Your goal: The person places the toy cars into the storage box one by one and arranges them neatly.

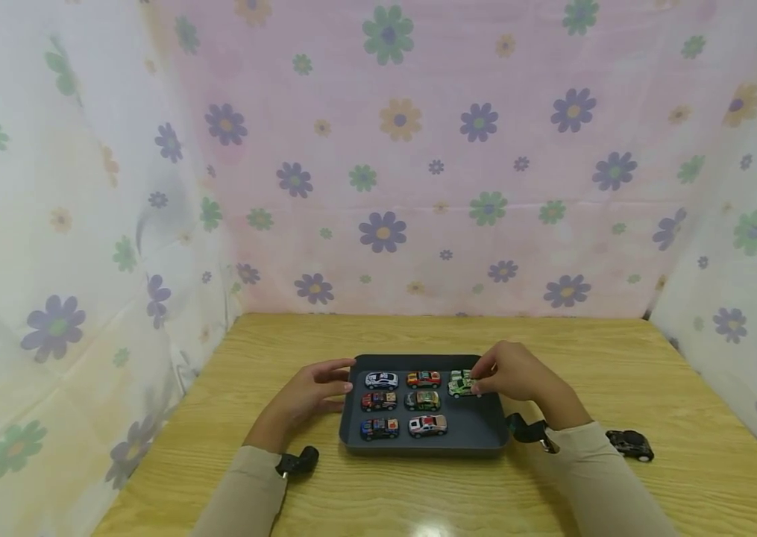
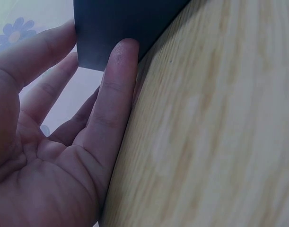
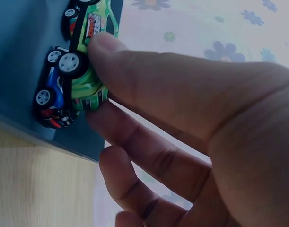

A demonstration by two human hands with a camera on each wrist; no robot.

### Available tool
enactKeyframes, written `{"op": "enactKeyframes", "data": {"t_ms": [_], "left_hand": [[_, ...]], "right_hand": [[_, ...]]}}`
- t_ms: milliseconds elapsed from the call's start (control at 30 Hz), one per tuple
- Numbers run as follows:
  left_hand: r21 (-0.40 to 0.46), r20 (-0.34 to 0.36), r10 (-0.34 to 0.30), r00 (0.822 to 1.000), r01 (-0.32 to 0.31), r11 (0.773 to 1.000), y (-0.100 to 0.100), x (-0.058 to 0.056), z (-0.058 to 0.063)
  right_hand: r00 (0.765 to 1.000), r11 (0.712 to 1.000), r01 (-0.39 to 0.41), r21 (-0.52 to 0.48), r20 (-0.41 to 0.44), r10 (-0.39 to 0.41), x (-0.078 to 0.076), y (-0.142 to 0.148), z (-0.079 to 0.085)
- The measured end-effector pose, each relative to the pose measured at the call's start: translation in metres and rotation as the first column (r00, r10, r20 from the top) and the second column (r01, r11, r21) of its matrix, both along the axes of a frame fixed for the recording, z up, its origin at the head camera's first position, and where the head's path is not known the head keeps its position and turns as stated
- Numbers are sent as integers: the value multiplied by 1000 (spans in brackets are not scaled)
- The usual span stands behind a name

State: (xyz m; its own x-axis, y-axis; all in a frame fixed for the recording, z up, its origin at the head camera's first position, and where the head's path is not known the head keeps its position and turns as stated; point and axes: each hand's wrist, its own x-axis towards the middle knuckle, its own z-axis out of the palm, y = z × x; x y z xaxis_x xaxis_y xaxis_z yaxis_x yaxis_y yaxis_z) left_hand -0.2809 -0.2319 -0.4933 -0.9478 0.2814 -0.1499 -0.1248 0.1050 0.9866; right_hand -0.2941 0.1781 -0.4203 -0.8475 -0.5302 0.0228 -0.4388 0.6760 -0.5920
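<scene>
Right hand (image 1: 519, 373) pinched the green toy car (image 1: 462, 386) at the tray's (image 1: 479, 440) right; left hand (image 1: 314, 391), fingers straight, steadied its edge. A loose pinch, seemingly fingertip-only, could drop it onto neighbours.

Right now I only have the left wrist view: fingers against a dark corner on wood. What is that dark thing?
Observer: A dark tray holding rows of toy cars; the left hand touches its left edge.
Operator: And the other hand?
Observer: The right hand pinches a green toy car at the tray's right side.
Operator: Anything outside the tray?
Observer: A black toy car lies on the table, right of the tray.
</scene>
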Motion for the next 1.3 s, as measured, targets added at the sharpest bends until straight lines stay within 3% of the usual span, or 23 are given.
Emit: {"op": "enactKeyframes", "data": {"t_ms": [267,1300], "left_hand": [[-5,-11,-9,1000,9,1000,-1,-2,-2],[3,4,-2,1000,2,1000,1,-1,2]], "right_hand": [[999,997,42,58,4,-42,-2,-4,-6],[998,989,58,138,5,-60,1,-8,-7]]}}
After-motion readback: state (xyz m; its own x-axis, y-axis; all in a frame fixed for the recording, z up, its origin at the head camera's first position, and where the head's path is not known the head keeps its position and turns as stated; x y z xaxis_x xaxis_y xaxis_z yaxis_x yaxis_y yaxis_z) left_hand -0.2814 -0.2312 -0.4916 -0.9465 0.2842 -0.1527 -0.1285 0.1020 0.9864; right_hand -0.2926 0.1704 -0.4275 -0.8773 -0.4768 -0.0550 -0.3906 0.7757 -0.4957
